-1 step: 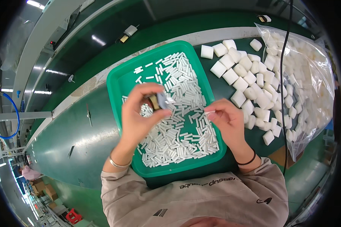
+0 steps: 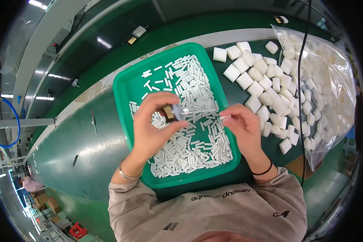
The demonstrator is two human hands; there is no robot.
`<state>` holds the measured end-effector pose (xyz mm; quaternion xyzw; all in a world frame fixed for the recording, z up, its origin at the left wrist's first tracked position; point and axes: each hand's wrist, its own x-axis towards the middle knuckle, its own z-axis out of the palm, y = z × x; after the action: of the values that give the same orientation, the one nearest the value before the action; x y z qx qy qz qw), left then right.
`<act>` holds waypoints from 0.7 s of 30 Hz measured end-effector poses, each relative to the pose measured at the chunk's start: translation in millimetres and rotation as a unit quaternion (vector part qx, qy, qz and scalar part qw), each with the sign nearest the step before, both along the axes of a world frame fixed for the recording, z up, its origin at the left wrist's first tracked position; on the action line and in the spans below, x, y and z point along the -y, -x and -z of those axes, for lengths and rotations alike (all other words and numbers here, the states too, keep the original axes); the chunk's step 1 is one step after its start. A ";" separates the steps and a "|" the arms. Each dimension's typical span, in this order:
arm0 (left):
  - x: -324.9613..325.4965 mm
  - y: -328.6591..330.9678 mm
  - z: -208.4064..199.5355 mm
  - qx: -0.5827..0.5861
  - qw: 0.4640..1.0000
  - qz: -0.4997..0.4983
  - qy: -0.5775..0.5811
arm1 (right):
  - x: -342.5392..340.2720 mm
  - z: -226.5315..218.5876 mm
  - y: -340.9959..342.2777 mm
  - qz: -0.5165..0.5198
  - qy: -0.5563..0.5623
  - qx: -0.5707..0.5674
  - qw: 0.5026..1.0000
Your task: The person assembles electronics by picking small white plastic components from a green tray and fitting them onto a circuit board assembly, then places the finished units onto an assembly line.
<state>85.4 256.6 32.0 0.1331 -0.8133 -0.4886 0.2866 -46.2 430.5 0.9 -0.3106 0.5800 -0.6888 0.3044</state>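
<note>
My left hand point(image 2: 151, 121) is curled around a small dark brown part with a beige patch and a grey round end point(image 2: 170, 113), holding it between thumb and fingers above the tray. From its grey end a thin pale shaft point(image 2: 197, 111), blurred, points toward my right hand point(image 2: 241, 121). The fingertips of that hand pinch a short white stick point(image 2: 225, 117), mostly hidden by the fingers. Below both hands lies a green tray point(image 2: 123, 90), tilted on the bench, with many loose short white sticks point(image 2: 195, 76) spread over its floor.
Right of the tray sits a heap of chunky white blocks point(image 2: 256, 74), spilling from a clear plastic bag point(image 2: 330, 97). A black cable point(image 2: 300, 80) hangs down past it. Beyond the pale ledge, a small white-and-yellow part point(image 2: 137, 34) lies on the green surface. A thin tool point(image 2: 94, 122) rests left.
The grey-ended part has turned slightly in my left hand, and its pale shaft now shows pointing to the right. My hands have shifted only a little.
</note>
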 end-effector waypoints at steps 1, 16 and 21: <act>-7.1 -1.4 0.1 -0.002 1.000 -0.001 -0.002 | -0.4 -1.0 0.5 0.025 0.017 0.090 0.995; -18.0 -5.5 -1.6 -0.012 0.987 -0.023 0.160 | -2.8 -3.3 -2.5 0.018 -0.015 0.057 0.998; -21.3 -4.0 0.8 -0.070 0.953 -0.029 0.294 | -2.0 -4.7 -1.6 0.044 -0.062 -0.043 0.996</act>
<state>89.4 277.9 31.3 0.0319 -0.8946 -0.2276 0.3832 -44.6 432.5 5.6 -0.2944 0.6469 -0.6507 0.2672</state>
